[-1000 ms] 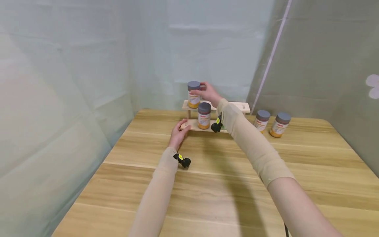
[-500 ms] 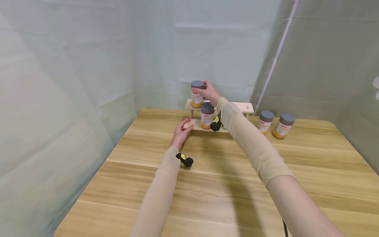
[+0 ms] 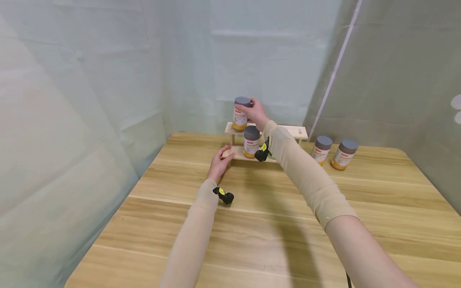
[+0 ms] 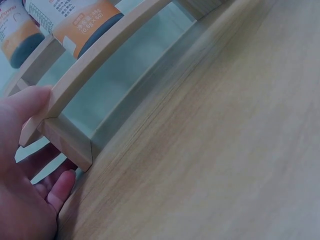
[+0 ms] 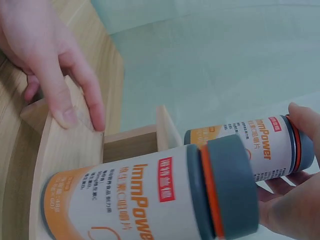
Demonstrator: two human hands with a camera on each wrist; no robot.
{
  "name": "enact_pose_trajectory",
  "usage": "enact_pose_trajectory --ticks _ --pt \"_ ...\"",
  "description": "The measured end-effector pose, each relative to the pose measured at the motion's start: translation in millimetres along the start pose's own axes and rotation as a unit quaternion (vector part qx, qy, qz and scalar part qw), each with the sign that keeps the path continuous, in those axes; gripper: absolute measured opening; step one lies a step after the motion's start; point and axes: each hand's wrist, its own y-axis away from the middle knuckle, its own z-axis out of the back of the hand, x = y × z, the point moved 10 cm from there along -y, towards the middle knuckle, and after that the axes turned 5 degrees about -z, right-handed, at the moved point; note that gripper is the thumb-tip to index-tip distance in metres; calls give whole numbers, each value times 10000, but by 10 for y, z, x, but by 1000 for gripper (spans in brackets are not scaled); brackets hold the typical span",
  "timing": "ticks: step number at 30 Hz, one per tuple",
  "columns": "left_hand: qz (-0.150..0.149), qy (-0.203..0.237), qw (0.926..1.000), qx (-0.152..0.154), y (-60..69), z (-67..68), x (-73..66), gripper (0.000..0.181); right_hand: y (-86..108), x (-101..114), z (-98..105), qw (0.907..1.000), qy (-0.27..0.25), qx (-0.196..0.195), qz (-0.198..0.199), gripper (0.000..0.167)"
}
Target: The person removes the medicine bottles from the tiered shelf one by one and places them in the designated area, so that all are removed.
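My left hand point(image 3: 219, 162) grips the rack point(image 3: 299, 131), my right hand point(image 3: 257, 113) the upper jar point(image 3: 239, 119); lower jar point(image 3: 251, 145) placed, two jars point(image 3: 321, 151) remaining.

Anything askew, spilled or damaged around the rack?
Nothing stands out. The wooden rack shows no visible damage, and no spill shows on the table. The lower-shelf jar stands upright; the held jar, in the right hand, has its lid on. Part of the rack is hidden behind the right forearm, so can't judge that bit.
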Motion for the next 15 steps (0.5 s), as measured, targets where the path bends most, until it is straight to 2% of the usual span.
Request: enact_pose_trajectory --ticks 6,15 --pt "33 43 10000 40 -17 3 -2 47 85 150 100 9992 -273 -105 275 70" --pt "58 -29 10000 50 -49 66 -27 48 121 274 303 9968 -622 -190 466 68"
